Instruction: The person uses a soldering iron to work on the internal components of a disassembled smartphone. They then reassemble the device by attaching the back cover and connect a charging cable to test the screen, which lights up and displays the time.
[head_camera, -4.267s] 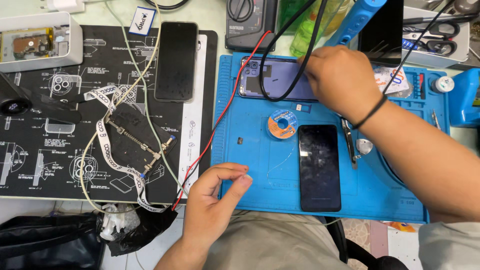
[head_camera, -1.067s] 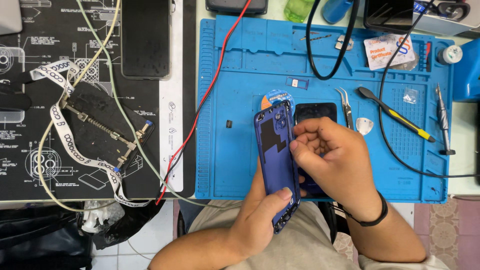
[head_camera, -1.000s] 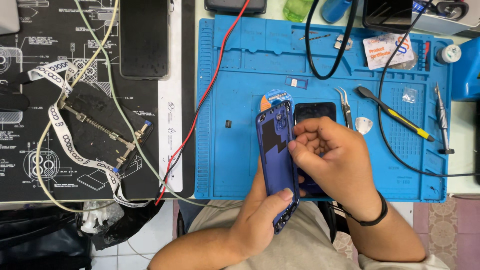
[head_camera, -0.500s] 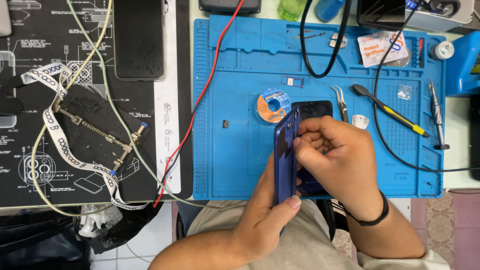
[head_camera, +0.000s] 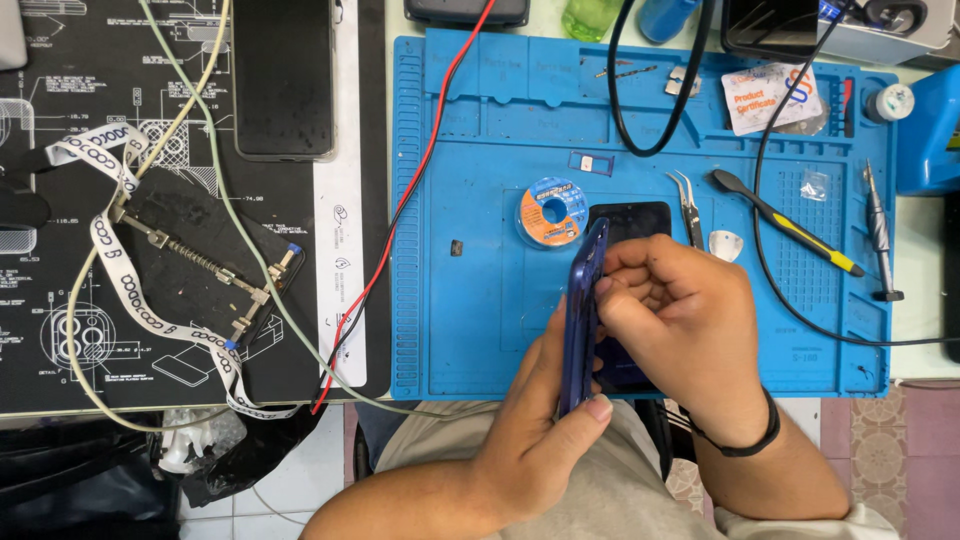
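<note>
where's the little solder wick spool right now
In the head view the orange and blue spool lies flat on the blue work mat, centre, just left of the dark phone and above the blue phone frame.

Glossy blue phone frame (head_camera: 582, 320), matt mat (head_camera: 480, 300)

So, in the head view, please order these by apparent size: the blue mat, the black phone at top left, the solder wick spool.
1. Blue mat
2. Black phone
3. Solder wick spool
All lie flat on the table, so the order is sure.
</note>
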